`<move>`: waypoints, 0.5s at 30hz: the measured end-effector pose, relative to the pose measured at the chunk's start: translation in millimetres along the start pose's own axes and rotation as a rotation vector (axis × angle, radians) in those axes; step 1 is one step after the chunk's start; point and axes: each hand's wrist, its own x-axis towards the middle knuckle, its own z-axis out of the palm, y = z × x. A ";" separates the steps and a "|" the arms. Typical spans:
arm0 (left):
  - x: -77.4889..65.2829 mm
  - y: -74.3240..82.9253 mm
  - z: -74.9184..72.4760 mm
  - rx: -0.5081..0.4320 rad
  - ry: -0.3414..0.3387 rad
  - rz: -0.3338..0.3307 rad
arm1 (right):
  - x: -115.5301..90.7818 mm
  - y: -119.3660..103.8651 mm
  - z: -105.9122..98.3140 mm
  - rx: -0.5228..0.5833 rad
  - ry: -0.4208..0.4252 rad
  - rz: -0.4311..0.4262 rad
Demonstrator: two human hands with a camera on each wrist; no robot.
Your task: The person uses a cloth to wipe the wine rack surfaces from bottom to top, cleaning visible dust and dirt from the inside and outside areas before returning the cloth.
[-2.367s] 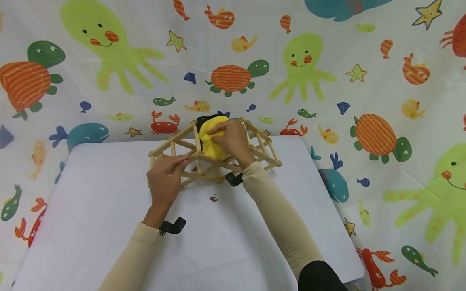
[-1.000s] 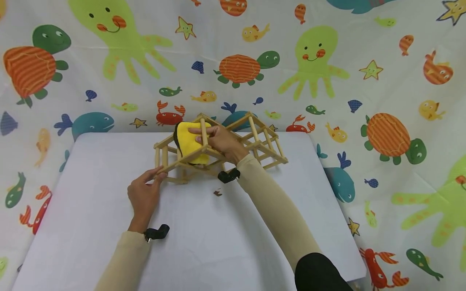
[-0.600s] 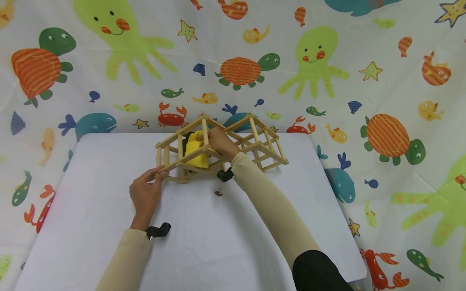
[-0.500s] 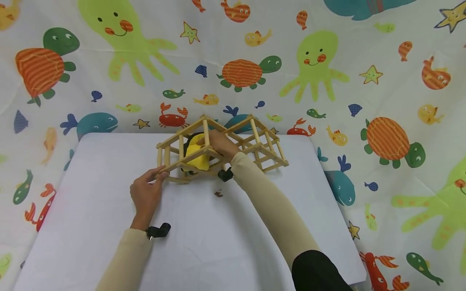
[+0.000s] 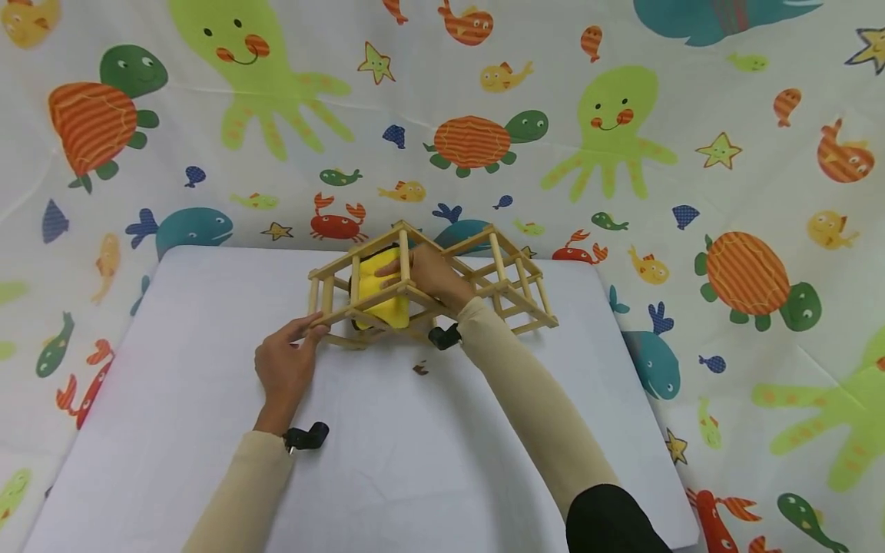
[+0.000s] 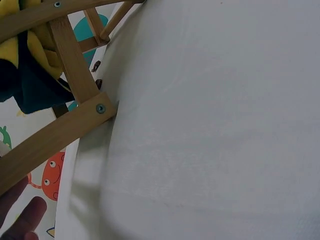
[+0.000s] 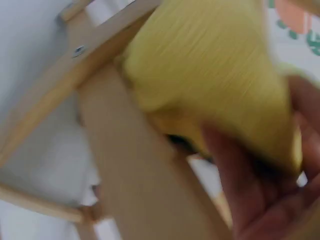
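A zigzag wooden rack [image 5: 366, 302], built of slats joined with screws, stands on the white-covered table. My left hand [image 5: 283, 369] pinches its front left end between thumb and fingers; the left wrist view shows those fingertips [image 6: 30, 217] at the slat's lower edge. My right hand [image 5: 439, 276] reaches into the rack's left bay and holds a yellow cloth [image 5: 376, 288] with a dark backing, its fingers behind an upright. In the right wrist view, the blurred cloth [image 7: 210, 65] is pinched between thumb and fingers and lies against a wide slat [image 7: 135, 155].
Small brown scraps [image 5: 420, 369] lie on the table [image 5: 387, 461] in front of the rack. Behind the table's far edge hangs a curtain [image 5: 484, 46] printed with sea animals. The rack's right section [image 5: 531, 305] extends toward the table's right side.
My left hand has shifted from the rack's middle joint to its left end. My right hand has carried the cloth from the middle into the left bay, where it bunches and then flattens.
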 end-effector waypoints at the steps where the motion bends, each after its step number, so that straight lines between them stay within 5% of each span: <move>1: -0.1 0.2 0.8 -0.001 0.000 0.001 | -4.0 -2.0 -2.9 -0.003 0.035 0.032; 4: 0.0 0.6 3.1 -0.015 -0.006 0.002 | -23.7 -10.5 -18.0 -0.016 0.174 0.123; 7: 1.0 1.4 3.9 -0.020 -0.004 0.013 | -47.6 -20.8 -39.3 -0.024 0.353 0.112; 11: 1.4 2.4 2.2 -0.041 0.012 0.012 | -74.4 -37.2 -63.8 0.138 0.564 -0.076; 15: -3.3 1.7 0.7 -0.088 0.039 -0.038 | -83.6 -55.1 -70.1 0.351 0.550 -0.348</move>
